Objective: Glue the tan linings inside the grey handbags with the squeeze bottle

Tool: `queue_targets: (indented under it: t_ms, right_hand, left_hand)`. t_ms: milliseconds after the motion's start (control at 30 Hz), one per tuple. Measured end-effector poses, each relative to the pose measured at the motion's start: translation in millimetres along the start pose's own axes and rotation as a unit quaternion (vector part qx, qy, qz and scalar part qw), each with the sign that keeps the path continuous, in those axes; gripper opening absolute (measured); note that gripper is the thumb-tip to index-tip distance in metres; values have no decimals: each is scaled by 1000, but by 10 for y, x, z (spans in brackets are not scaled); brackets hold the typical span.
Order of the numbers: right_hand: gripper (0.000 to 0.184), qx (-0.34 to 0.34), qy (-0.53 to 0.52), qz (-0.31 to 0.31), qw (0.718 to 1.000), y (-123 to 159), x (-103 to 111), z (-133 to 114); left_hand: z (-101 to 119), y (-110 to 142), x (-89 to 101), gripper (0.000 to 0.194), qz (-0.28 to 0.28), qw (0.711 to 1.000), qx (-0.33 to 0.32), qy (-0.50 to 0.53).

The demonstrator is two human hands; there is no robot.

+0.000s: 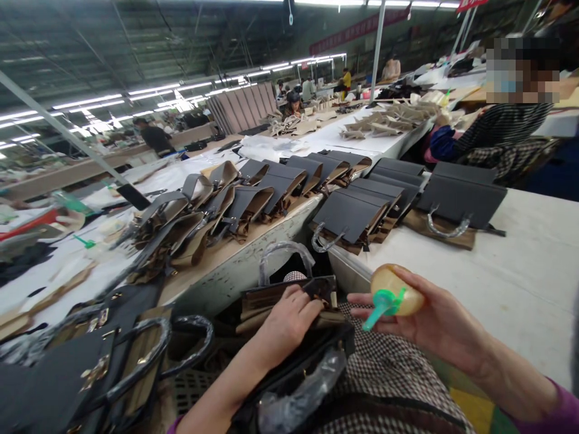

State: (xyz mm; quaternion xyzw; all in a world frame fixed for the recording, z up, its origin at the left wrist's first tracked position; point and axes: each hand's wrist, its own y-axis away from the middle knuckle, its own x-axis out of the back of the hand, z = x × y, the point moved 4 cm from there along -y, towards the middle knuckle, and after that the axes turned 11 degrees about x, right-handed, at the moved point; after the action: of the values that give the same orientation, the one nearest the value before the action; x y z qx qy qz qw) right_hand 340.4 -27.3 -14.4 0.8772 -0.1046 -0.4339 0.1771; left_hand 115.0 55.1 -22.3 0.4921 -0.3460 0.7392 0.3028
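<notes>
A dark handbag [316, 367] with a brown lining lies across my lap, its handles wrapped in clear plastic. My left hand [289, 316] is closed on the bag's upper edge, fingers curled over the lining. Part of what those fingers press is hidden. To the right, my right hand [434, 319] holds a squeeze bottle [393, 286] of yellowish stuff, its green nozzle tilted down and to the left. The bottle is apart from the bag, above the checked cloth on my lap.
Half-made dark bags [253, 205] lie in rows on the left table. More bag pieces [461, 196] rest on the white right table [534, 271]. Finished-looking bags with wrapped handles [151, 349] are stacked at left. A co-worker [506, 132] sits at far right.
</notes>
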Motion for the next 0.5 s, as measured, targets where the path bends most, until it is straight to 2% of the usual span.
queue_targets:
  t_ms: [67,133,200,267,333,400,500]
  right_hand:
    - [38,28,4,18,999,45,141,-44]
    - [34,72,5,61,996,82,321,-64]
    - [33,106,7,120,987,116,525,-51]
    - [37,117,27,159,980,147,698,-20]
    - [49,117,69,144,980,167,776,-3]
    - [58,124,123,98,980,182,755,-14]
    - [63,172,209,56,961,202,646,-86]
  left_hand:
    - [-221,71,166,16,-2,990,79,113]
    - [-432,154,358,12,-31,953,186,236]
    - [-587,223,566,10,-67,908,271,312]
    - [-698,248,758,14,-94,869,323,362]
    - [-793,221,863,18,-122,834,348,410]
    - [-882,153,833,20,-154,804,350,456]
    - [-999,20,549,24,-186,778,337,497]
